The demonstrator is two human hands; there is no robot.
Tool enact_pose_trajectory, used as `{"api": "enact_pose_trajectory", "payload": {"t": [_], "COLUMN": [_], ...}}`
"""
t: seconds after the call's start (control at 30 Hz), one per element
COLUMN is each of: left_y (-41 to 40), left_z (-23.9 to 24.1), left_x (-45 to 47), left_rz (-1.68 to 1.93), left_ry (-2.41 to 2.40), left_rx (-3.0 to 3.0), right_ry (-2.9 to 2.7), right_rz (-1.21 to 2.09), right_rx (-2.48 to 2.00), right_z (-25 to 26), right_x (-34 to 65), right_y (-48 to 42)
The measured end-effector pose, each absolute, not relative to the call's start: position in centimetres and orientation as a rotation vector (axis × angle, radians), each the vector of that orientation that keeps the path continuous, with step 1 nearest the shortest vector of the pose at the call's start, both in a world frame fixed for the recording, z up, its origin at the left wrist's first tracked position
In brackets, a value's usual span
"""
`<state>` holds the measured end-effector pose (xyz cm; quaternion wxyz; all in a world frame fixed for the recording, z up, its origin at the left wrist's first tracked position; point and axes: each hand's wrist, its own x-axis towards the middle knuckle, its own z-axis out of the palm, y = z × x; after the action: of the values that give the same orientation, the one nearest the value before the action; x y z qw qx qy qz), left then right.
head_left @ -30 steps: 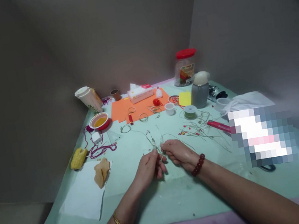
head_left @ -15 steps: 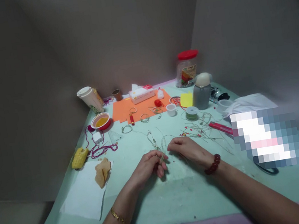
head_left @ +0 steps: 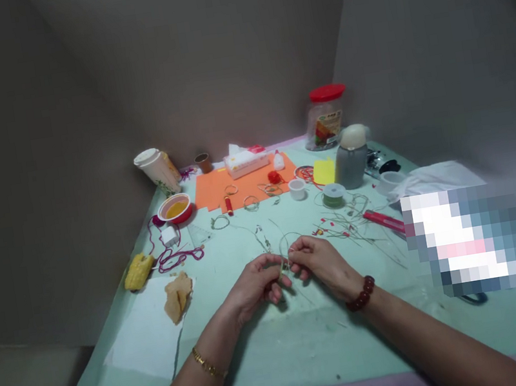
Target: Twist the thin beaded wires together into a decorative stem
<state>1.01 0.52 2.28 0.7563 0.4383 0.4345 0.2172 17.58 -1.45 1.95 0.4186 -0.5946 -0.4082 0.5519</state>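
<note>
Thin pale green cord (head_left: pixel 281 247) loops up between my two hands, over the middle of the table. My left hand (head_left: pixel 262 278) pinches it between thumb and forefinger, the other fingers curled beneath. Close against it on the right, my right hand (head_left: pixel 311 255) has thumb and forefinger closed on a strand of the same cord. Where the strands cross at the fingertips is too small to make out. Just beyond the hands lies a strand with small beads or charms (head_left: pixel 266 238). Several loose cord pieces (head_left: pixel 341 222) with red bits are spread to the right.
Beyond the hands are a green cord spool (head_left: pixel 333 195), a white cup (head_left: pixel 297 189), finished-looking cord rings (head_left: pixel 250 203) and orange sheets (head_left: pixel 209 192). A red bowl (head_left: pixel 175 210) and yellow corn-shaped object (head_left: pixel 138 272) stand left. A grey bottle (head_left: pixel 351 162) and red cutter (head_left: pixel 383 223) are right.
My right hand has moved left and slightly down, closing up to the left hand's fingertips. The cord loop between them has narrowed. My left hand stays nearly in place.
</note>
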Motion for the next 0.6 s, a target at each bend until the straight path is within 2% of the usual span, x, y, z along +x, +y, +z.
{"api": "enact_pose_trajectory", "payload": {"t": [0.6], "left_y": [0.41], "left_z": [1.71], "left_x": [1.95], "left_rz": [0.468], "left_ry": [1.045], "left_rx": [1.133], "right_ry": [-0.996], "right_rz": [1.402], "right_rx": [-1.478], "right_z": [1.78], "right_x": [16.95], "right_y": [-1.68]}}
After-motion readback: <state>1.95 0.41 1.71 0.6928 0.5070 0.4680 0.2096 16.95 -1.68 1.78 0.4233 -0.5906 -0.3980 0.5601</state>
